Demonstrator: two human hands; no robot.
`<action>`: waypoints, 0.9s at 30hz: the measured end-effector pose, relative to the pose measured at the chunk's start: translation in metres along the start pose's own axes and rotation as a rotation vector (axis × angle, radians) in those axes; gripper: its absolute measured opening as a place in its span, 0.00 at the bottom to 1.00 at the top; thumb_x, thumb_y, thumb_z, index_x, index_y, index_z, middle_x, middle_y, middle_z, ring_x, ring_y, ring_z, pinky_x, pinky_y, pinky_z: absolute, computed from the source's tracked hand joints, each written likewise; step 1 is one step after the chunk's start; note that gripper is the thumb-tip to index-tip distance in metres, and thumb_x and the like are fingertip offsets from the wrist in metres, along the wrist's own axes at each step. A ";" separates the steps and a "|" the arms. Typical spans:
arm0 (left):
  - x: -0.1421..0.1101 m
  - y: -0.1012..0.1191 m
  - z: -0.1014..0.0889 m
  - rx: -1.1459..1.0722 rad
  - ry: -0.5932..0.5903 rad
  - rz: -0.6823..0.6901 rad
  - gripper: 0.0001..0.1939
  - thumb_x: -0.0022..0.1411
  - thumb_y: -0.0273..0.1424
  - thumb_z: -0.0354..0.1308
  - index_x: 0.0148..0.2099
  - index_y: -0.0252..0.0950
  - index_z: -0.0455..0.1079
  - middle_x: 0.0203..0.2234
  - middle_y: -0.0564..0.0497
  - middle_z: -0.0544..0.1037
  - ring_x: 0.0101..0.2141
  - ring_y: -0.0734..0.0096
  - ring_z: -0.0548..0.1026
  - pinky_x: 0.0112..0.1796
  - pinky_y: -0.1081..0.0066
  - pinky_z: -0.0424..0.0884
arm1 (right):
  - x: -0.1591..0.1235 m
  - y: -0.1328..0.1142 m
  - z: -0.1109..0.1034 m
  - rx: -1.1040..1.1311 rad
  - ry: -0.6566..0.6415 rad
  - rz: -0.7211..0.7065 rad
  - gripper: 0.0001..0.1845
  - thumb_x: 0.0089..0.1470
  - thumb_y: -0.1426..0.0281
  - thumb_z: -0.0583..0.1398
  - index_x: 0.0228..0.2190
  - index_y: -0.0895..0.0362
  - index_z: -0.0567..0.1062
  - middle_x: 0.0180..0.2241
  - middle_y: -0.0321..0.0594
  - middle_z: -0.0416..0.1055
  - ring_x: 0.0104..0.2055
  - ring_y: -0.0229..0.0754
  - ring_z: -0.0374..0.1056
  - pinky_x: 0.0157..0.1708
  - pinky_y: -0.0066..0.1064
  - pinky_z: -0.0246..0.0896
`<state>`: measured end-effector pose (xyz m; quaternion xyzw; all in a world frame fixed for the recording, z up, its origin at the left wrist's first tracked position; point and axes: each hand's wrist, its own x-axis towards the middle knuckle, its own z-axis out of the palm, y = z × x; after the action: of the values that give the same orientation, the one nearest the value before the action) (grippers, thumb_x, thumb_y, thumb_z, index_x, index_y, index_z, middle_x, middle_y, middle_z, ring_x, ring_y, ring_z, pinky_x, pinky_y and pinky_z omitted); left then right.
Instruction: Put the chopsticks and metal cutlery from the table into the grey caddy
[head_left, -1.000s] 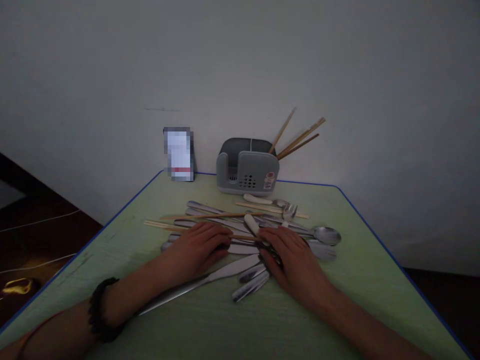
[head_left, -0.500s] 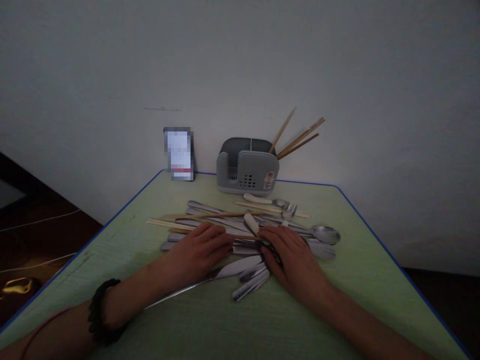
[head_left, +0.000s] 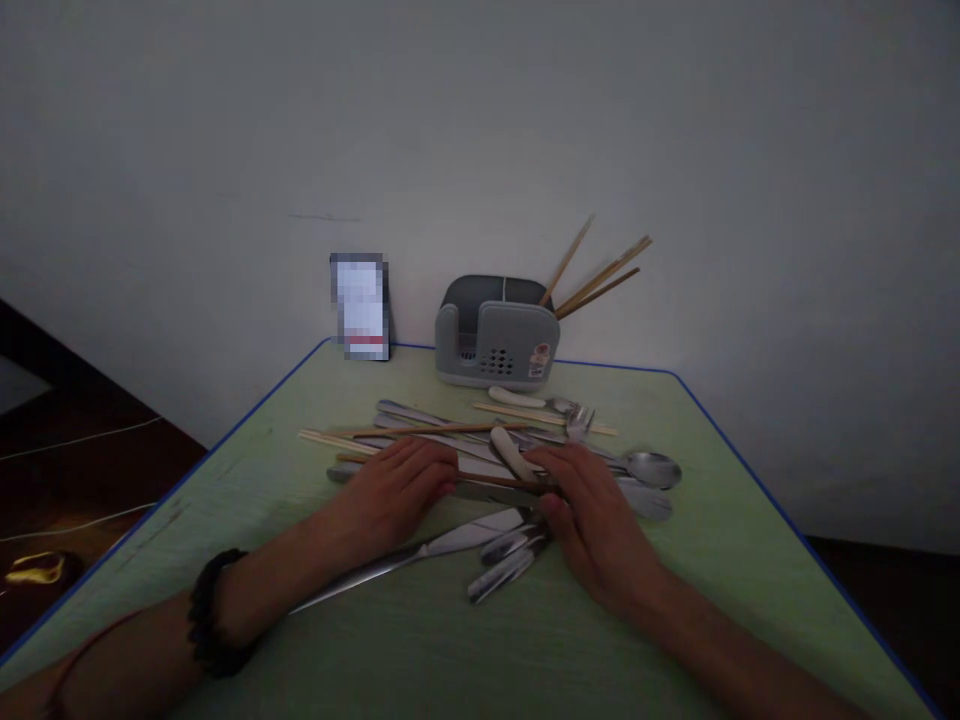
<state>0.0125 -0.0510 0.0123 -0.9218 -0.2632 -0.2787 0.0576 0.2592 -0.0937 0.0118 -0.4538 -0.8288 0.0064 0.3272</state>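
Note:
A brown chopstick (head_left: pixel 506 481) spans the gap between my hands, above a loose pile of cutlery. My left hand (head_left: pixel 401 495) lies over the pile's left part, fingers curled down; whatever they grip is hidden. At the chopstick's right end, my right hand (head_left: pixel 592 510) is closed, thumb and fingers around it. Close by are a knife blade (head_left: pixel 499 496), a white handle (head_left: pixel 512 453), a spoon (head_left: pixel 652 468) and a fork (head_left: pixel 578 424). A longer knife (head_left: pixel 469 533) reaches under my left wrist, and metal handles (head_left: pixel 510 575) point toward me.
Behind the pile, a grey cutlery holder (head_left: pixel 499 345) stands against the wall with several chopsticks (head_left: pixel 604 278) leaning out to the right. A phone (head_left: pixel 361 305) is propped at the back left. Blue edging (head_left: pixel 750 490) borders the green table (head_left: pixel 420 660).
My right thumb has shifted slightly right, and more of the chopstick and knife blade shows between my hands. My left hand has moved slightly left. The holder and phone stay put.

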 end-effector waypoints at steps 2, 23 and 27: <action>-0.002 -0.001 0.000 -0.004 -0.001 0.001 0.11 0.68 0.27 0.43 0.38 0.35 0.66 0.29 0.51 0.76 0.31 0.72 0.72 0.36 0.70 0.68 | 0.000 0.000 -0.002 0.039 0.026 -0.058 0.16 0.61 0.68 0.47 0.48 0.56 0.66 0.45 0.46 0.70 0.49 0.46 0.64 0.52 0.46 0.57; -0.002 0.004 -0.003 0.061 -0.138 0.041 0.11 0.64 0.36 0.51 0.46 0.39 0.70 0.34 0.49 0.76 0.34 0.69 0.72 0.37 0.68 0.67 | 0.001 -0.011 -0.003 -0.068 -0.210 -0.002 0.19 0.53 0.66 0.57 0.47 0.57 0.68 0.49 0.48 0.68 0.51 0.47 0.64 0.49 0.43 0.61; -0.002 0.003 -0.003 0.018 -0.166 -0.051 0.14 0.64 0.35 0.51 0.49 0.39 0.69 0.42 0.46 0.73 0.44 0.63 0.70 0.45 0.61 0.68 | 0.001 0.001 -0.009 -0.140 -0.163 -0.021 0.25 0.55 0.61 0.55 0.52 0.60 0.66 0.53 0.51 0.65 0.57 0.51 0.58 0.55 0.49 0.54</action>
<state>0.0112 -0.0548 0.0140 -0.9342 -0.2932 -0.2002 0.0368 0.2646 -0.0950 0.0185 -0.4648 -0.8558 -0.0182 0.2261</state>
